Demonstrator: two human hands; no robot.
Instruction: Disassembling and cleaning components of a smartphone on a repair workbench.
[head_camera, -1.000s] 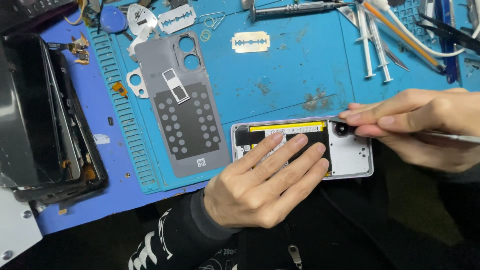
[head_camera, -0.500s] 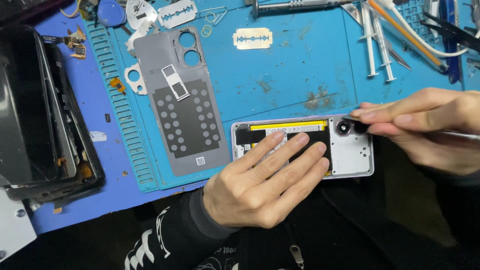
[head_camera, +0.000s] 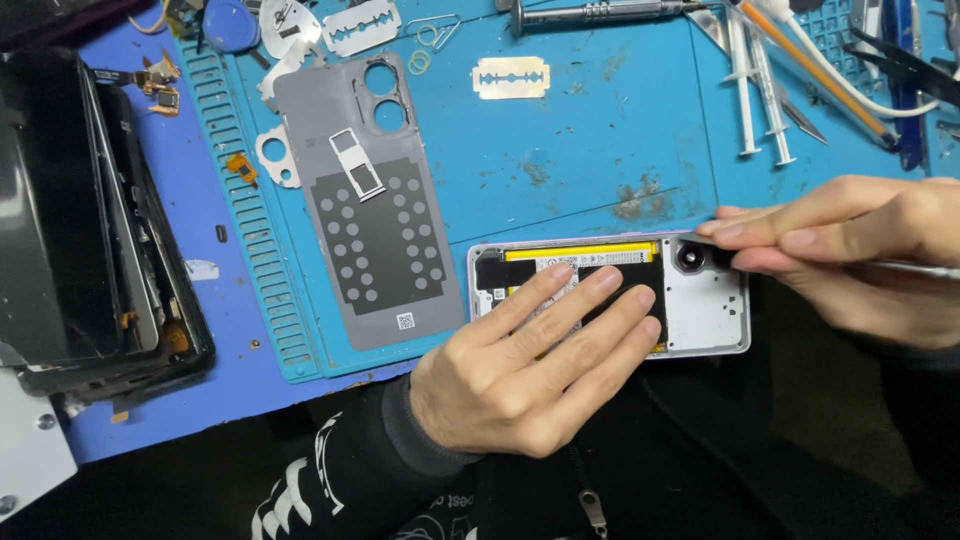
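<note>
The opened white-framed smartphone body (head_camera: 610, 295) lies flat at the near edge of the blue silicone work mat (head_camera: 600, 150), its long axis running left to right. Its camera end points right; its exposed interior with the yellow-edged battery faces up.

The left hand (head_camera: 530, 365) lies palm down on the phone, fingers spread flat across the battery area and pointing up and to the right, pressing it to the mat. It grips nothing.

The right hand (head_camera: 850, 250) enters from the right, fingers pinched narrow around a thin metal tool (head_camera: 915, 268) whose shaft runs off to the right. The fingertips sit at the round black camera module (head_camera: 690, 257) in the phone's upper right corner.

The detached grey plastic back cover (head_camera: 375, 205) lies inner face up just left of the phone, long axis running away from the person. Two razor blades (head_camera: 511, 77) lie farther back.
</note>
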